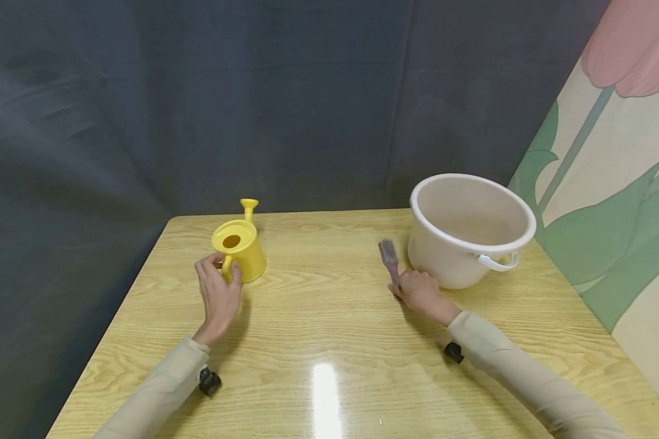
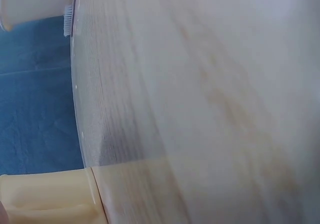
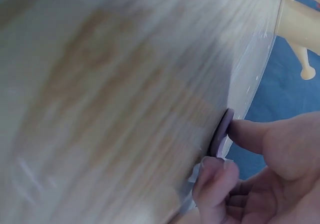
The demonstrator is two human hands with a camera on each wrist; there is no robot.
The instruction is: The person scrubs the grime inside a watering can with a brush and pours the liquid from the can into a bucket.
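A yellow watering can (image 1: 249, 261) stands upright at the left of the table, its spout pointing away toward the curtain. My left hand (image 1: 218, 300) holds its handle, thumb on one side and fingers on the other; in the left wrist view only part of the can (image 2: 47, 190) shows. On the right, a purple brush (image 1: 390, 259) lies on the tabletop with its bristles up and pointing away. My right hand (image 1: 420, 292) grips the brush handle (image 3: 220, 134) between thumb and fingers, close beside the bucket.
A large cream bucket (image 1: 445, 263) with a white handle (image 1: 496, 262) stands upright at the table's back right. Behind the wooden table (image 1: 318, 305) hangs a dark blue curtain (image 1: 307, 110). A wall painted with a tulip (image 1: 609, 244) runs along the right side.
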